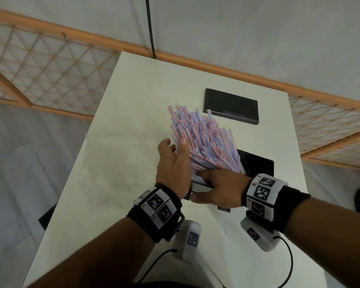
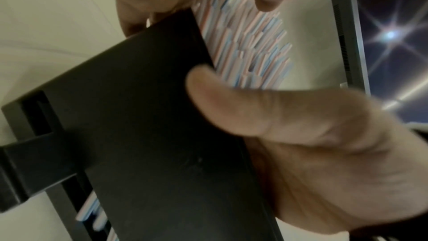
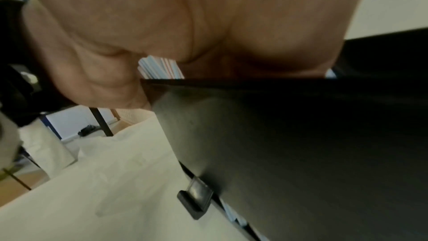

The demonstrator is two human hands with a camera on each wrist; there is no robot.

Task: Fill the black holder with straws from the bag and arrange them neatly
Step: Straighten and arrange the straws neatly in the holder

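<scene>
there, straws (image 1: 204,140) between both hands' grip

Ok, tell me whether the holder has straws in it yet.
Yes. A dense fan of straws stands in the holder, tips uneven.

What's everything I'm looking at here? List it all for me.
straws: a large bundle, pink, blue and white, standing uneven in the holder
holder: one, black, near table edge
lid: one flat black piece, farther back on the table
table: one, white
cable: one, black, hanging behind the table
screen: wooden lattice, along the wall
left hand: open, flat against the bundle's left side
right hand: gripping the holder's near rim
wristbands: one on each wrist, black with printed markers
</scene>
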